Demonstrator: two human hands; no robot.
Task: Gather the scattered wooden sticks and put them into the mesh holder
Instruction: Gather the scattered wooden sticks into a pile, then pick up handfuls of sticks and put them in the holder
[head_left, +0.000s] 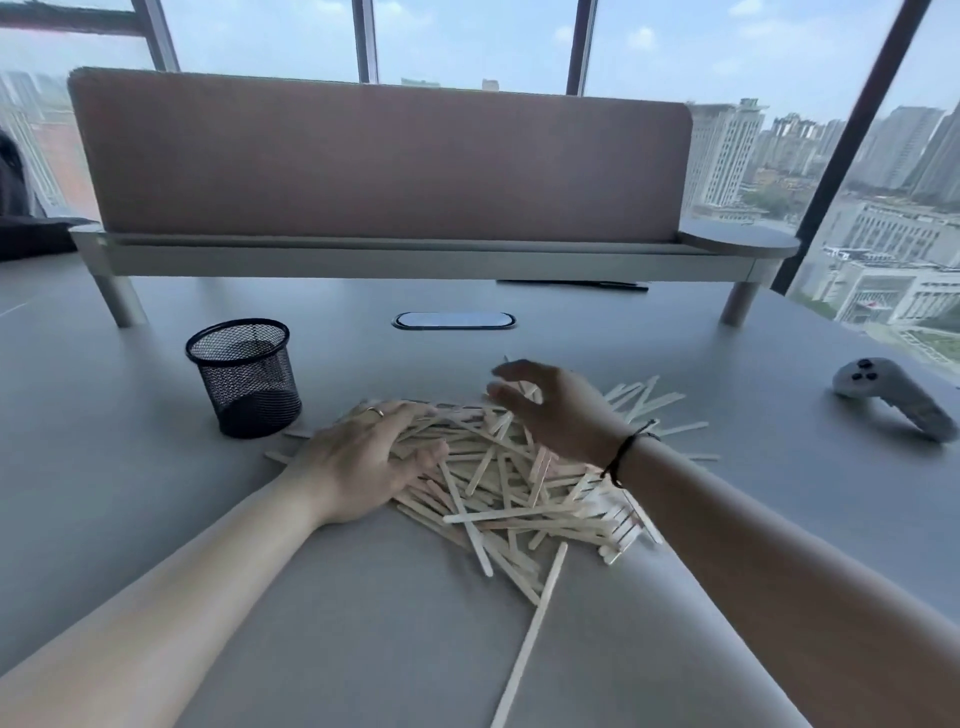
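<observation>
A loose pile of pale wooden sticks (511, 486) lies on the grey table (156, 493) in front of me. One long stick (530, 639) trails out of the pile toward me. My left hand (371, 460) lies flat on the pile's left side, fingers spread over the sticks. My right hand (550, 408) hovers over the far right part of the pile, fingers curved and apart, holding nothing that I can see. The black mesh holder (244, 376) stands upright to the left of the pile, a short way beyond my left hand, and looks empty.
A white handheld controller (891, 397) lies at the right. A pink divider panel on a raised shelf (384, 166) spans the back of the table. An oval cable port (453, 320) sits behind the pile. Windows lie beyond.
</observation>
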